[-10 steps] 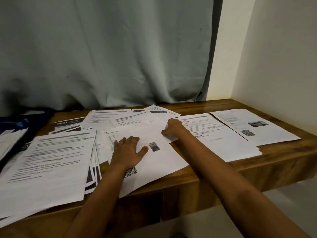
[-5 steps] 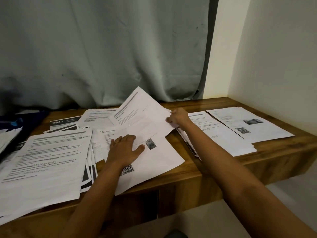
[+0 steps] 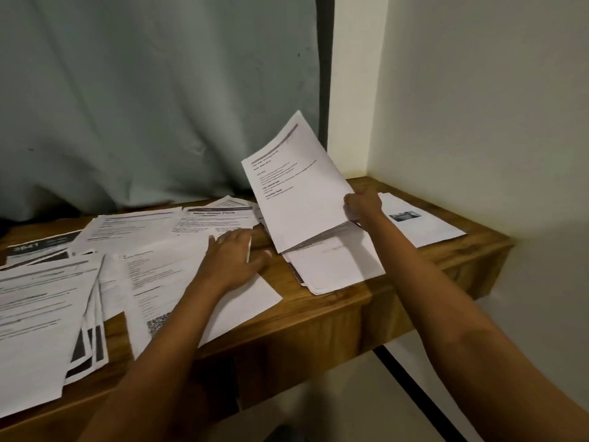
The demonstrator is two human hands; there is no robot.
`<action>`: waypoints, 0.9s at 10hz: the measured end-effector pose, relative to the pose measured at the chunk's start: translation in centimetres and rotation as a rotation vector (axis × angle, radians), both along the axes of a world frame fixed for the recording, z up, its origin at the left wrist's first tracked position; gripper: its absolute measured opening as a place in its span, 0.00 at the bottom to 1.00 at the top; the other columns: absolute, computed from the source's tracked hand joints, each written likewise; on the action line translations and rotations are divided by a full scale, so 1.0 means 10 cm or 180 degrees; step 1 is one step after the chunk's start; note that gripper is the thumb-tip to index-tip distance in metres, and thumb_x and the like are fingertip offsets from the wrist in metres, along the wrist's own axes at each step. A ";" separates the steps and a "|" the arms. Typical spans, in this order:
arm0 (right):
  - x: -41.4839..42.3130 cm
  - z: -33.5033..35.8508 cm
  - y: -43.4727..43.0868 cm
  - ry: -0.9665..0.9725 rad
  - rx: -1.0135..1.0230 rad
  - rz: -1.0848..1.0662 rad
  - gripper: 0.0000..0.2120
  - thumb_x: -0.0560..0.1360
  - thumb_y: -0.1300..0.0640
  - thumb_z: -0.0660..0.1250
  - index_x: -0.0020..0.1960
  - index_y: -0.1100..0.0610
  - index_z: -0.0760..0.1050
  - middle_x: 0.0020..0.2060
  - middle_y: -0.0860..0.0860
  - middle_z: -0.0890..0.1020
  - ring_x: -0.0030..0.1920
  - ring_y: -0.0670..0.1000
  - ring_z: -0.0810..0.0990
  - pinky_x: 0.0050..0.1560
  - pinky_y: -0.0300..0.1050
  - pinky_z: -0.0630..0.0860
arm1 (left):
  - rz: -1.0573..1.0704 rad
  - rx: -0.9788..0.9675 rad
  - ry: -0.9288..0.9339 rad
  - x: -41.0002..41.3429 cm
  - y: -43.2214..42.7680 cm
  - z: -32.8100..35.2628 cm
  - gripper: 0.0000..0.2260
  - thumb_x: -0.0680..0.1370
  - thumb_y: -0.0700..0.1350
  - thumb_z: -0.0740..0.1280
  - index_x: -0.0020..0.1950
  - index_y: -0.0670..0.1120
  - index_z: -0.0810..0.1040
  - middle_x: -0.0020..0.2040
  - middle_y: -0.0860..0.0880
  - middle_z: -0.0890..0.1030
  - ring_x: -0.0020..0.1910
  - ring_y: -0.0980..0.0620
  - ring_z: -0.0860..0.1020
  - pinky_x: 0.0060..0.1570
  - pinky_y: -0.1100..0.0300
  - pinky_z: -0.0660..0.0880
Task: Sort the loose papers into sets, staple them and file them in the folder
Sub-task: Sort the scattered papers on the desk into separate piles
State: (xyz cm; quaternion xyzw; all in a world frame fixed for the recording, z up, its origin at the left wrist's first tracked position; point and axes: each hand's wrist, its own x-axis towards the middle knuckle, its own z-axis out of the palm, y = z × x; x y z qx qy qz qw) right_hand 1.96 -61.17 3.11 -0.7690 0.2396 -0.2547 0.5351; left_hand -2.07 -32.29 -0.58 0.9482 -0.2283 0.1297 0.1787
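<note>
Loose printed sheets cover the wooden desk [image 3: 322,317]. My right hand [image 3: 363,205] pinches the edge of a printed sheet [image 3: 296,189] and holds it tilted up above a small pile of papers [image 3: 334,266] on the right. My left hand [image 3: 236,256] lies flat, fingers spread, on a sheet with a QR code [image 3: 178,288] in the middle of the desk. A thick fanned stack [image 3: 41,317] lies at the left. A single sheet with a small photo [image 3: 417,224] lies at the far right. No stapler or folder shows.
A grey curtain [image 3: 153,100] hangs behind the desk. A pale wall [image 3: 478,106] closes the right side and the desk sits in that corner. More sheets [image 3: 137,224] lie along the back; one dark-headed page [image 3: 35,250] is at the far left.
My right hand has lifted the sheet higher and carried it right, over the right-hand pile. My left hand has slid a little right on the middle sheet. The view has turned right.
</note>
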 end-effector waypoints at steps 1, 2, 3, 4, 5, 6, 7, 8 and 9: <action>-0.15 -0.04 -0.42 0.0136 0.0018 -0.0162 0.14 0.74 0.60 0.63 0.58 0.62 0.77 0.57 0.58 0.80 0.56 0.58 0.79 0.52 0.41 0.74 | -0.0322 -0.0144 -0.0078 -0.08 -0.43 -0.02 0.27 0.79 0.61 0.59 0.74 0.50 0.63 0.75 0.48 0.64 0.74 0.46 0.61 0.74 0.44 0.49; -0.24 -0.13 -0.84 0.0214 0.0200 -0.0208 0.17 0.73 0.61 0.62 0.60 0.63 0.75 0.58 0.61 0.79 0.58 0.60 0.79 0.58 0.53 0.78 | -0.0498 -0.0052 -0.0108 -0.14 -0.78 -0.09 0.26 0.79 0.61 0.56 0.74 0.51 0.62 0.75 0.49 0.64 0.74 0.47 0.59 0.74 0.45 0.49; -0.43 -0.17 -1.20 0.0218 0.0259 -0.0268 0.17 0.73 0.63 0.62 0.62 0.65 0.74 0.59 0.62 0.78 0.55 0.59 0.80 0.51 0.49 0.79 | -0.0764 -0.0084 0.0076 -0.14 -1.00 -0.24 0.26 0.79 0.63 0.55 0.73 0.51 0.63 0.74 0.49 0.65 0.74 0.49 0.60 0.74 0.45 0.47; -0.50 -0.20 -1.44 0.0383 0.0004 -0.0437 0.17 0.74 0.63 0.62 0.61 0.65 0.75 0.58 0.62 0.79 0.56 0.61 0.79 0.51 0.49 0.77 | -0.0806 0.0023 0.0323 -0.14 -1.10 -0.42 0.34 0.73 0.68 0.48 0.74 0.53 0.62 0.76 0.50 0.62 0.76 0.49 0.56 0.74 0.45 0.42; -0.52 -0.23 -1.66 0.0839 -0.0604 -0.0683 0.13 0.76 0.60 0.61 0.58 0.66 0.75 0.56 0.62 0.79 0.53 0.60 0.78 0.48 0.48 0.73 | -0.0694 -0.0082 0.0384 -0.14 -1.11 -0.50 0.34 0.72 0.69 0.49 0.73 0.53 0.64 0.75 0.51 0.64 0.75 0.49 0.58 0.75 0.45 0.45; -0.48 -0.29 -1.73 0.1280 -0.1340 -0.0736 0.14 0.78 0.59 0.58 0.59 0.65 0.74 0.56 0.60 0.78 0.57 0.62 0.77 0.49 0.48 0.71 | -0.0619 -0.0200 0.0394 -0.13 -1.10 -0.50 0.28 0.77 0.65 0.57 0.72 0.52 0.66 0.73 0.51 0.67 0.73 0.49 0.62 0.74 0.45 0.52; -0.44 -0.39 -1.78 0.1746 -0.2336 -0.1076 0.16 0.80 0.54 0.59 0.62 0.62 0.73 0.60 0.60 0.76 0.62 0.61 0.72 0.61 0.53 0.68 | -0.0579 -0.0191 0.0390 -0.15 -1.11 -0.50 0.27 0.77 0.64 0.58 0.72 0.52 0.66 0.73 0.51 0.67 0.73 0.50 0.62 0.74 0.45 0.53; -0.36 -0.42 -1.67 0.1504 -0.2933 -0.1101 0.21 0.78 0.48 0.62 0.64 0.61 0.72 0.62 0.59 0.74 0.65 0.60 0.68 0.64 0.54 0.65 | -0.0553 -0.0222 0.0411 -0.15 -1.13 -0.50 0.27 0.77 0.64 0.60 0.72 0.52 0.66 0.73 0.51 0.67 0.73 0.50 0.62 0.74 0.45 0.54; -0.30 -0.43 -1.33 0.0793 -0.2439 0.0107 0.29 0.75 0.40 0.64 0.67 0.59 0.71 0.66 0.58 0.74 0.66 0.58 0.70 0.64 0.51 0.67 | -0.0572 -0.0246 0.0395 -0.14 -1.14 -0.50 0.28 0.76 0.65 0.60 0.71 0.52 0.66 0.72 0.51 0.67 0.72 0.49 0.62 0.74 0.45 0.55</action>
